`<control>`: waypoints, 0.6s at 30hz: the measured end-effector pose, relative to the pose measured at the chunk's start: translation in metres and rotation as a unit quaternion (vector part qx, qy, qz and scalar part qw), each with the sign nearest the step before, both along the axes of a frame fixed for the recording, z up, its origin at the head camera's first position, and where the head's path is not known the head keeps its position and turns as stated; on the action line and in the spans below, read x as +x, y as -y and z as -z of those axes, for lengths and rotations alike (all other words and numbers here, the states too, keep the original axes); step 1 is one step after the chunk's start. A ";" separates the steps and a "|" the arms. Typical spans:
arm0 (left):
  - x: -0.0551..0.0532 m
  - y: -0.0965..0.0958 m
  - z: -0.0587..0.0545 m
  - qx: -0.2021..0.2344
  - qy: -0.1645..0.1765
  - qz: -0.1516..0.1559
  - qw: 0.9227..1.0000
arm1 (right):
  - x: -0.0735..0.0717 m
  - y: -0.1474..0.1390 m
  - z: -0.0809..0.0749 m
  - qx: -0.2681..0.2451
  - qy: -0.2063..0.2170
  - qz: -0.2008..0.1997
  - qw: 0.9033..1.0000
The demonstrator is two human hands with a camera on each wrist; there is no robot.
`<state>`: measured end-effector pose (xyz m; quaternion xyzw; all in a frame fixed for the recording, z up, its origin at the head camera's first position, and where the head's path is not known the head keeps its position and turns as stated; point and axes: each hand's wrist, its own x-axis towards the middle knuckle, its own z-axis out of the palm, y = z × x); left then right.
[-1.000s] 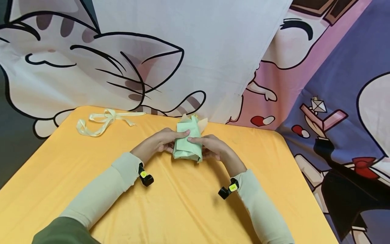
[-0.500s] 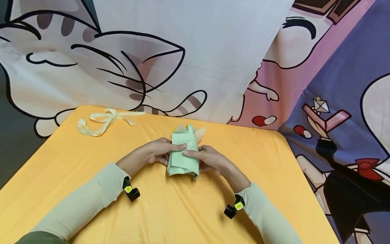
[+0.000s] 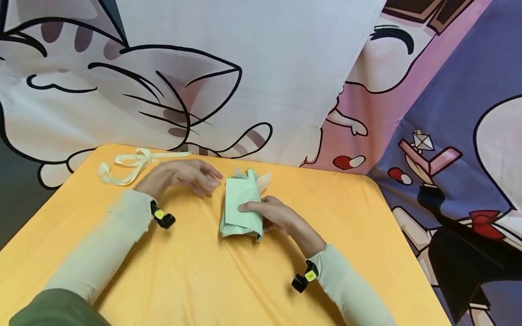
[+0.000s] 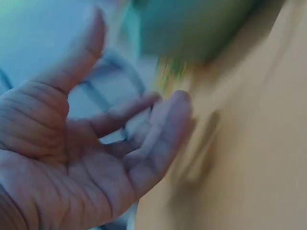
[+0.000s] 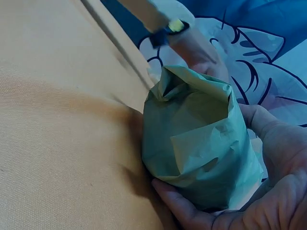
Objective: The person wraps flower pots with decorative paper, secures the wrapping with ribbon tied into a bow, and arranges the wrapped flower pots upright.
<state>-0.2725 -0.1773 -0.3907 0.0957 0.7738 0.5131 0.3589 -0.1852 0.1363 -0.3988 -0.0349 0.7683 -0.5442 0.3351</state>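
A small bouquet (image 3: pixel 243 206) wrapped in pale green paper lies near the middle of the table, its yellow flower bits (image 3: pixel 237 172) peeking out at the far end. My right hand (image 3: pixel 279 214) grips its right side, thumb on top of the paper and fingers around the edge. The folded bottom of the bouquet (image 5: pixel 194 139) faces the right wrist camera. My left hand (image 3: pixel 188 175) is off the wrap, to its upper left, fingers loosely bent with nothing in them. In the left wrist view the palm of that hand (image 4: pixel 91 163) is bare.
A cream ribbon (image 3: pixel 143 156) tied in a loose bow lies at the back left of the table, just beyond the left hand. The yellow tablecloth (image 3: pixel 195 276) shows a few creases. Printed cartoon curtains (image 3: pixel 285 90) hang right behind the table edge.
Both hands first drew the bouquet nearer along the table. Then the left hand let go and moved up and left toward the ribbon, while the right hand kept its grip.
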 end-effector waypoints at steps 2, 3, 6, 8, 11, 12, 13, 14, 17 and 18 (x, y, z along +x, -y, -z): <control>-0.018 0.019 0.004 -0.050 -0.081 -0.044 0.994 | 0.001 0.001 0.000 -0.003 0.003 -0.003 1.000; -0.029 0.029 0.012 -0.089 -0.134 -0.071 0.984 | 0.001 0.002 -0.001 -0.004 0.003 -0.005 1.000; -0.053 0.048 0.030 -0.221 -0.259 -0.149 0.928 | 0.001 0.004 -0.001 -0.012 0.008 -0.006 1.000; -0.060 0.054 0.035 -0.276 -0.291 -0.168 0.900 | 0.001 0.004 -0.001 -0.013 0.008 -0.005 1.000; -0.055 0.051 0.032 -0.300 -0.290 -0.169 0.893 | 0.001 0.004 -0.001 -0.009 0.007 -0.004 1.000; -0.050 0.049 0.029 -0.297 -0.287 -0.164 0.896 | 0.001 0.004 -0.001 -0.008 0.006 -0.004 1.000; -0.049 0.048 0.029 -0.297 -0.288 -0.161 0.896 | 0.002 0.003 -0.001 -0.006 0.005 -0.004 1.000; -0.047 0.046 0.029 -0.298 -0.292 -0.159 0.895 | 0.002 0.003 -0.001 -0.005 0.004 -0.004 1.000; -0.046 0.044 0.032 -0.300 -0.311 -0.157 0.888 | 0.002 0.002 -0.001 -0.005 0.001 -0.003 1.000; -0.047 0.042 0.033 -0.302 -0.317 -0.158 0.885 | 0.001 0.001 -0.002 -0.005 0.000 -0.004 1.000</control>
